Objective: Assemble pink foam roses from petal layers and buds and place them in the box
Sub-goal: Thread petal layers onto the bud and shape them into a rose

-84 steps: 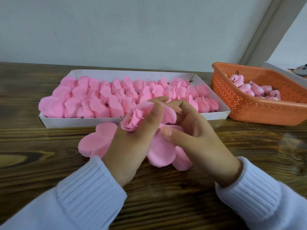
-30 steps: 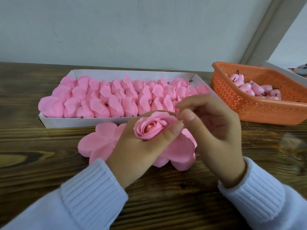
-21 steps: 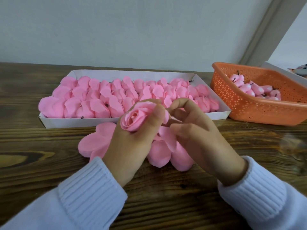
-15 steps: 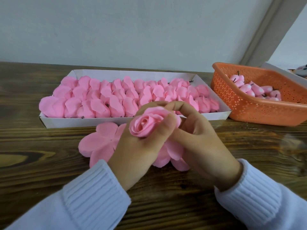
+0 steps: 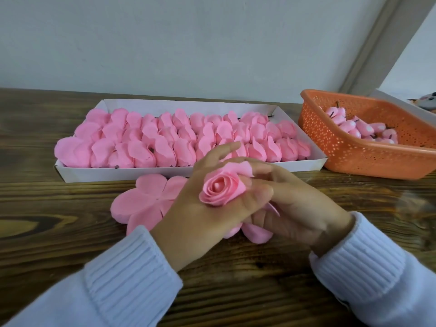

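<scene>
The rose (image 5: 223, 187) is thin foam, so I judge it very light, soft, and easy to crease or tear. It looks neither slippery nor stiff. The safest hold is low, at the base under the rolled centre, with light pressure, and never on the thin petal edges. It is pale pink, its centre wound in a tight spiral, with one petal standing up at its one o'clock edge. It is held above the table, on the near side of the box.

The left hand (image 5: 200, 215) grips it, with the thumb laid across its four o'clock side and the fingers reaching up behind it. At five o'clock the outer petals (image 5: 256, 234) hang loose, not yet wrapped. The right hand (image 5: 299, 208) curls its fingers round them from three o'clock.

At nine o'clock a flat petal layer (image 5: 146, 201) lies on the wooden table (image 5: 59, 232). At twelve o'clock the white box (image 5: 118, 174) is packed with rows of finished roses (image 5: 165, 147). At two o'clock an orange basket (image 5: 354, 159) holds buds (image 5: 351, 126).
</scene>
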Demonstrator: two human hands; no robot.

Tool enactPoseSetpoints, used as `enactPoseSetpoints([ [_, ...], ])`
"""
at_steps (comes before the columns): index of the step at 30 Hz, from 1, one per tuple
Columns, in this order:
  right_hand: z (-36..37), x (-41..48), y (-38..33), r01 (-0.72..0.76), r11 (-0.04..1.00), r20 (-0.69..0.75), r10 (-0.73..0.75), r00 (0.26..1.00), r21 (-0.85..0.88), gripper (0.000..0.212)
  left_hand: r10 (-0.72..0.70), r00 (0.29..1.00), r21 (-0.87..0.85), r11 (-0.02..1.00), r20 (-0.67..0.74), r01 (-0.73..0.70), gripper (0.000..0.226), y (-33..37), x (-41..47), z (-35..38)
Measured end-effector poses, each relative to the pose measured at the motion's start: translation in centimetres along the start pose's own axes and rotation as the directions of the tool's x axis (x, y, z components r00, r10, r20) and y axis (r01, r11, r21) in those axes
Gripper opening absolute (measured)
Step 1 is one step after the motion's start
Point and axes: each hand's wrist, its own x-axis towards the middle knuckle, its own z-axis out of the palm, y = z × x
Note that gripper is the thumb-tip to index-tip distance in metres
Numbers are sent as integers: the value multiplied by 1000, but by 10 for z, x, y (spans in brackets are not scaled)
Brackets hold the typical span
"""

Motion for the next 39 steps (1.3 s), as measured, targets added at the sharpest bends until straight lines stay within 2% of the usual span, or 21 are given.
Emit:
enactPoseSetpoints([
  [2,-2,1,0,-9,1000,-58,8,998,-3,32,24,997,-25,999,-79,-26,72,-4,-1,-4],
  [4,-1,2,0,10,997,-134,-20,991,-76,28,45,988,-8,999,-148,-47,77,-1,-1,-5],
  [6,-1,3,3,91,969,-218,-142,965,-229,26,54,984,49,998,-172,-46,77,-3,0,-6],
  [8,0,2,5,217,851,-259,-373,891,-478,17,86,978,67,995,-189,-75,69,-1,2,-5],
  [10,2,1,7,321,671,-216,-588,780,-668,23,105,969,54,994,-225,-96,58,0,3,-4],
  [13,4,0,9,411,485,-130,-753,645,-772,28,85,972,53,996,-219,-76,52,-1,3,-4],
  [16,8,-2,9,467,404,-80,-816,572,-787,32,89,983,70,994,-159,-79,46,-4,3,-5],
  [19,10,-4,8,539,391,-60,-845,531,-746,33,106,990,58,993,-92,-101,35,-5,2,-3],
  [22,12,-5,6,560,387,-85,-868,489,-732,35,129,991,130,984,-36,-123,16,-6,2,-3],
  [26,12,-6,4,554,360,-80,-882,464,-751,37,91,996,199,976,5,-90,32,-8,2,-2],
  [30,13,-7,6,557,324,-25,-879,477,-765,35,72,997,237,969,-5,-69,17,-2,0,3],
  [32,15,-8,7,602,329,-7,-881,472,-727,30,36,999,201,979,30,-42,27,1,-2,3],
  [34,16,-7,9,643,347,-17,-888,460,-683,18,41,998,214,975,55,-52,27,-1,-2,1],
  [36,16,-6,8,627,416,-89,-870,485,-659,9,57,998,171,984,-8,-55,11,-2,0,1],
  [39,12,-3,7,490,534,-174,-779,603,-689,14,116,989,127,987,-96,-103,21,-4,3,-1],
])
